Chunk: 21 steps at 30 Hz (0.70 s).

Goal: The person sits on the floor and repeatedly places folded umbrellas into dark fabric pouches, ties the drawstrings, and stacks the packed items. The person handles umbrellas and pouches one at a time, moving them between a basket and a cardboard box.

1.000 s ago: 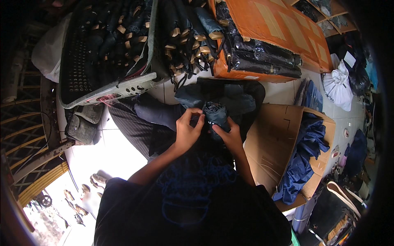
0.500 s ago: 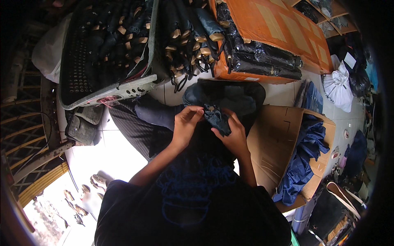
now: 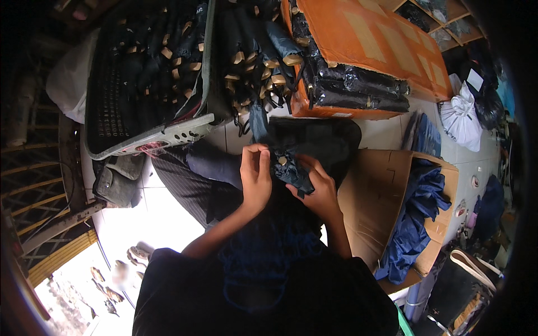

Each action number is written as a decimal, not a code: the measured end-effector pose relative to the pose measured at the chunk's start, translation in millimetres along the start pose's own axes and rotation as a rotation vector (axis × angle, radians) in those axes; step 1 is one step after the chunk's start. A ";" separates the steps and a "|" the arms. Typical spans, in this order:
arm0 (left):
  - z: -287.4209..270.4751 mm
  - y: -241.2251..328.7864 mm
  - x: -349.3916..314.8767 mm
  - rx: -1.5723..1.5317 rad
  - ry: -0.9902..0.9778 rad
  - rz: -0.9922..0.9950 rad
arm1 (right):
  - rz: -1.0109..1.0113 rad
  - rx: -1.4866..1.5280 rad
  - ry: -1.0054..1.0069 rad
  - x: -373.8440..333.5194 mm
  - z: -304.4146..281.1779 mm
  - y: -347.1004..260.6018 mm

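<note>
A folded umbrella (image 3: 291, 172) with dark, bunched fabric and a small tan tip lies slantwise over my lap. My right hand (image 3: 320, 189) is closed round its lower right side, thumb below and fingers above. Beside its upper end, my left hand (image 3: 257, 175) has thumb and fingertips pinched together at a dark blue-grey flap of fabric (image 3: 258, 124). This flap stretches up and away from the fingertips; where it joins the umbrella is hidden.
Ahead left, a grey plastic basket (image 3: 188, 129) holds many dark umbrellas with tan handle ends. More umbrellas (image 3: 269, 61) lie beside it. An orange carton (image 3: 386, 39) with plastic-wrapped bundles stands ahead right. A brown carton (image 3: 372, 196) with blue fabric (image 3: 417, 224) sits at my right.
The umbrella has moved slightly nearer to me and turned its tan tip upward. The fabric flap now stands out beyond my left fingertips. My right hand keeps its hold.
</note>
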<state>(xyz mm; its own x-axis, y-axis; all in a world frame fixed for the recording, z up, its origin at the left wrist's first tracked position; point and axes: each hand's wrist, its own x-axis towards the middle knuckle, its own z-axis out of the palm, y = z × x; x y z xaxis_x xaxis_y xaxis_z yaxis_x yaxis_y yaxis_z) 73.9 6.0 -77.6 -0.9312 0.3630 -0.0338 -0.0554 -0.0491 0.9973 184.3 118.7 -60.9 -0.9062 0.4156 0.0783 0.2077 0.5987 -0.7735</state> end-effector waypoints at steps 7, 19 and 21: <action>-9.4 -4.3 -0.9 0.252 -0.125 0.410 | -0.020 0.035 0.010 4.6 -11.4 -5.3; -13.9 19.6 -5.0 0.221 -0.102 0.359 | 0.022 0.281 0.096 4.9 7.0 -13.7; -10.6 19.1 -7.6 -0.075 -0.015 0.217 | -0.056 0.229 0.155 9.4 3.6 -18.9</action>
<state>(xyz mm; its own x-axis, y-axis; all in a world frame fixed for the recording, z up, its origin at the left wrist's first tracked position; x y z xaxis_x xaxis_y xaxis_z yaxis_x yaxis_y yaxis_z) 76.1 -7.6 -59.0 -0.9186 0.3507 0.1821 0.1182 -0.1958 0.9735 170.5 108.8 -47.8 -0.8429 0.4967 0.2069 0.0541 0.4607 -0.8859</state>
